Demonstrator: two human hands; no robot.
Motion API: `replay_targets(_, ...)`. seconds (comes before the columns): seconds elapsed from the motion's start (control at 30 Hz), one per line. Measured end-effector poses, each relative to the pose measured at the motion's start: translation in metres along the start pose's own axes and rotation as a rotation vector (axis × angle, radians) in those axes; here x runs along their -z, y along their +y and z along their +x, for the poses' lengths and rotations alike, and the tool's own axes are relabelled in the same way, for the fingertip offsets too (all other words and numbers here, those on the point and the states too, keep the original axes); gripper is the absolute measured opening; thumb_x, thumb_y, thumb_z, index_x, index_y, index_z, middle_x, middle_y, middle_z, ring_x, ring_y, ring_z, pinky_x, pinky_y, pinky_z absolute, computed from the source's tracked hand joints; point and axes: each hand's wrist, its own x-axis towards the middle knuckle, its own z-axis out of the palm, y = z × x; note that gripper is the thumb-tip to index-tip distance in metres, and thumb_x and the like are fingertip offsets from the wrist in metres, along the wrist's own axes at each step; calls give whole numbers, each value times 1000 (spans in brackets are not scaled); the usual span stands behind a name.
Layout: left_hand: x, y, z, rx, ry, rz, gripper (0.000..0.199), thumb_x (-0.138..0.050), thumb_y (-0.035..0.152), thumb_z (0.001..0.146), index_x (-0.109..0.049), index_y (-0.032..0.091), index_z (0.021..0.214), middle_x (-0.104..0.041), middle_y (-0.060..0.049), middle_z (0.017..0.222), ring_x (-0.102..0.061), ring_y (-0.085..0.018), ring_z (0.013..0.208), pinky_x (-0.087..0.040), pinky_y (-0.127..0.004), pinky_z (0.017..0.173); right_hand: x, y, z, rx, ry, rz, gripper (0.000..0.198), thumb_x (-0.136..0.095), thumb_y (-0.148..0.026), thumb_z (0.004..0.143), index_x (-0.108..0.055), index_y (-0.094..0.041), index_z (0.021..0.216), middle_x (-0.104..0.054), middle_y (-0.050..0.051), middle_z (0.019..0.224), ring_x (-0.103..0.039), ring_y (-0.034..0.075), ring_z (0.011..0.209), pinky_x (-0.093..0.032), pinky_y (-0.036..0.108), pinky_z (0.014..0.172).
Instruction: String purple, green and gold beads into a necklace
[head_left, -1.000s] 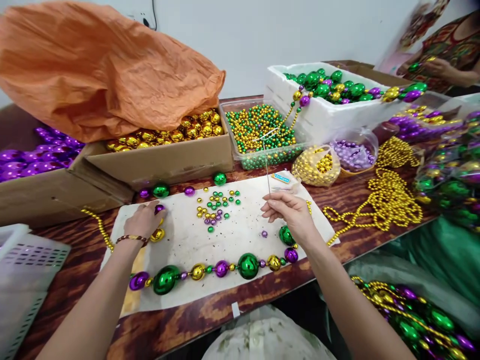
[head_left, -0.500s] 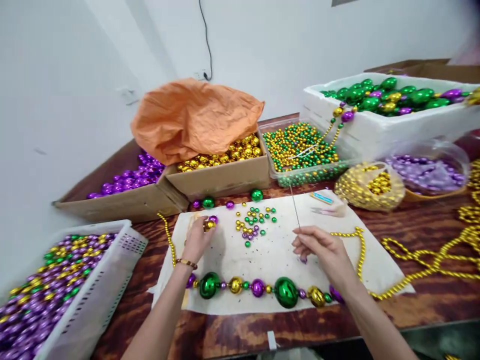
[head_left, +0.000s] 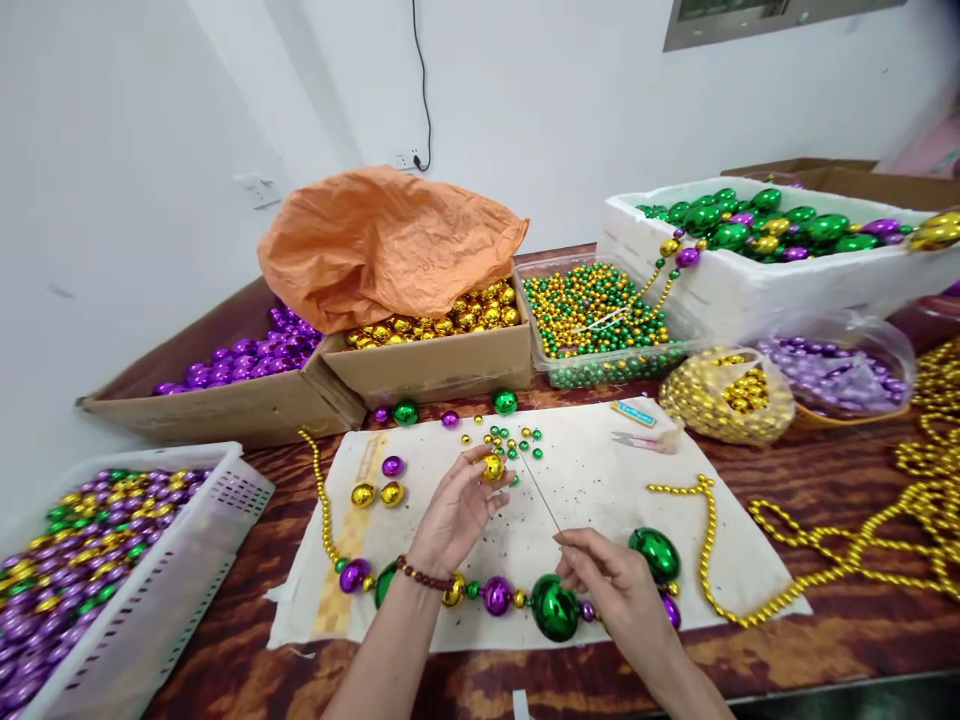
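Observation:
Between the fingertips of my left hand [head_left: 457,510] is a shiny gold bead [head_left: 492,467], held above the white cloth. My right hand [head_left: 607,585] pinches a long thin needle [head_left: 541,492], its tip pointing up and left, close to the gold bead. Below the hands lies a strand of big beads, with a green ball [head_left: 555,607] and a purple ball [head_left: 496,596] among small ones; my left wrist and right hand cover parts of it. Small loose green beads [head_left: 523,446] lie beyond my left hand. A purple ball [head_left: 392,466] and two gold balls [head_left: 391,493] rest to its left.
Boxes of purple balls [head_left: 240,362] and gold balls [head_left: 480,308] stand behind, under an orange sheet [head_left: 390,245]. A clear tub [head_left: 600,372], a white foam box [head_left: 660,280] and a white basket [head_left: 187,560] hold beads. Scissors [head_left: 643,442] and gold bead chain [head_left: 825,560] lie right.
My left hand has moved right with a gold bead toward the needle. My right hand has come left and lower, tilting the needle further left. The camera view has tipped up slightly.

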Motion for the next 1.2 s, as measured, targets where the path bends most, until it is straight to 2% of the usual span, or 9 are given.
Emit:
replay_targets(0.07, 2, -2, 4, 34, 11, -9, 30, -61, 25, 84, -59, 23, 114, -66, -5, 102, -67, -17, 86, -52, -24, 63, 0, -2, -2, -15, -16, -1, 27, -49, -37, 93, -66, -18, 101, -68, 5, 76, -67, 18, 67, -52, 27, 61)
replay_targets(0.13, 2, -3, 7, 45, 22, -27, 33, -62, 23, 83, -59, 24, 116, -66, -5, 103, -67, -15, 82, -51, -22, 59, -2, -3, -3, -25, -22, 3, 28, -48, -38, 93, -66, -17, 100, -68, 5, 76, -67, 19, 66, -53, 28, 61)
replay_targets(0.3, -7, -2, 16, 23, 56, -174, 25, -63, 14, 80, -65, 17, 105, -67, -8, 109, -66, -19, 94, -53, -31, 82, -5, -1, -4, -21, -49, -65, 30, -45, -38, 94, -65, -17, 99, -66, 5, 68, -64, 18, 59, -52, 28, 57)
replay_targets(0.53, -23, 1, 24, 17, 176, -336, 14, -61, 16, 84, -64, 8, 95, -66, -16, 107, -65, -21, 102, -55, -30, 89, -5, 0, -7, -14, -49, -72, 31, -45, -39, 94, -66, -17, 98, -63, 4, 61, -61, 17, 53, -51, 26, 53)
replay_targets(0.7, -30, -3, 22, -38, 152, -345, 11, -59, 13, 85, -65, 8, 93, -67, -15, 107, -61, -26, 111, -51, -38, 97, -7, 2, -9, 0, -12, -65, 34, -45, -43, 94, -66, -17, 98, -61, 3, 58, -60, 17, 50, -51, 25, 49)
replay_targets(0.87, -33, -5, 19, -116, 76, -324, 13, -60, 12, 84, -66, 10, 95, -68, -12, 107, -58, -28, 116, -46, -44, 104, -5, 0, -7, -2, -20, -78, 32, -46, -41, 93, -66, -17, 99, -61, 2, 58, -59, 16, 49, -50, 25, 49)
replay_targets(1.2, -35, -7, 15, -154, 24, -310, 20, -62, 14, 83, -66, 14, 103, -68, -9, 112, -57, -26, 117, -43, -43, 106, -8, 4, -7, -30, -6, -49, 34, -47, -44, 93, -66, -17, 99, -61, 2, 59, -59, 16, 49, -49, 24, 48)
